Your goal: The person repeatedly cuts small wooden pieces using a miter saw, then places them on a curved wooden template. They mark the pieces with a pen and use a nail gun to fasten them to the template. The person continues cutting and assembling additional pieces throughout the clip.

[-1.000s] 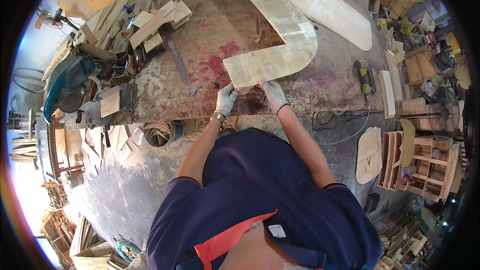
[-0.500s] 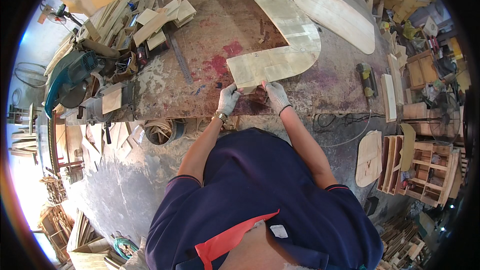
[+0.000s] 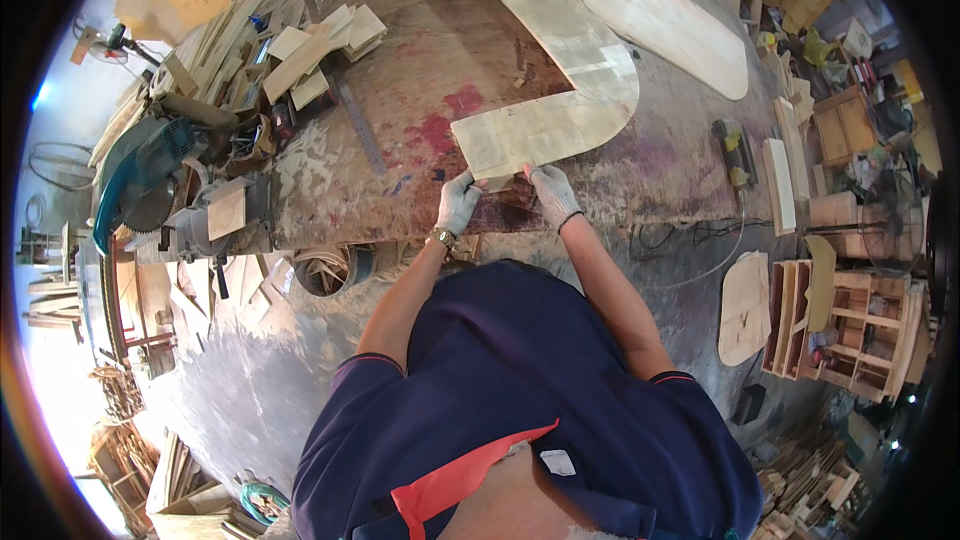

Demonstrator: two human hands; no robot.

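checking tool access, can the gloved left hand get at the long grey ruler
Probably yes: only stained brown tabletop seems between left hand and ruler, though the hand's fingers hold the pale curved wooden panel.

- A worker's navy short-sleeved shirt (image 3: 540, 340), cut loose and softly creased across the shoulders and back.
- Thin red piping (image 3: 668, 377) edges the hem of both short sleeves, a bright line against the dark cloth.
- A broad coral-red strip (image 3: 465, 475) runs slantwise at the neck opening, tapering to a point toward the right.
- A small white patch (image 3: 557, 462), roughly four-sided, sits on the navy fabric beside that strip.
- Off-white knitted gloves cover the left hand (image 3: 458, 204) and right hand (image 3: 552, 197).
- A metal-toned wristwatch (image 3: 443, 236) circles the left wrist; a narrow dark band (image 3: 570, 218) rings the right glove's cuff.
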